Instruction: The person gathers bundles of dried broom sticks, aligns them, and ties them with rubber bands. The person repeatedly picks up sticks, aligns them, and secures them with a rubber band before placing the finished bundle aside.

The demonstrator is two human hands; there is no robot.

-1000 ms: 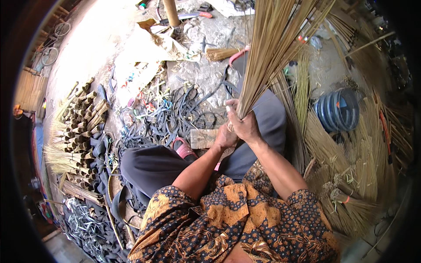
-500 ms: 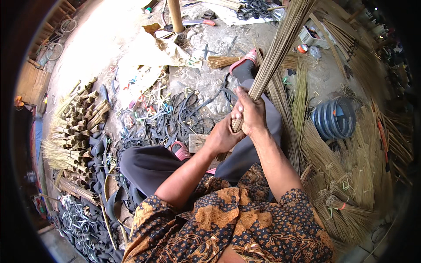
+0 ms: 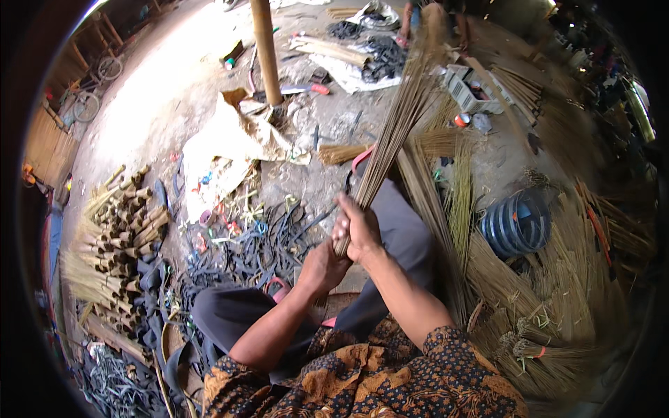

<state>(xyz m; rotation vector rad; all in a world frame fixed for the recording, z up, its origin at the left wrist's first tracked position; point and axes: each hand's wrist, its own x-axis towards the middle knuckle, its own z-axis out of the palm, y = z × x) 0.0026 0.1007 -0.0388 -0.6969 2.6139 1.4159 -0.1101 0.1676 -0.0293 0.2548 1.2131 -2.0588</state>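
Observation:
A long bundle of thin brown broom sticks (image 3: 390, 136) slants up and away from my lap, its loose ends fanning out at the far end. My right hand (image 3: 359, 230) is wrapped round its lower part, the thumb lying along the sticks. Just below, my left hand (image 3: 322, 268) closes round the butt end, touching the right one. The fingers partly hide the butt. Between my bent knees, a wooden block (image 3: 345, 303) shows in part under my forearms. Another long bundle of sticks (image 3: 435, 209) lies beside my right leg.
Bundled stick heads (image 3: 122, 244) are piled at the left. Black rubber strips (image 3: 279, 240) litter the floor ahead. A wooden post (image 3: 266, 56) stands beyond, near a red-handled knife (image 3: 306, 89). On the right are a clear blue ribbed container (image 3: 516, 224), a white crate (image 3: 470, 90) and heaped sticks (image 3: 557, 279).
The view has tilted up, showing more far floor and part of another person. Both hands and the bundle now sit lower and further left in the picture, with the same hold.

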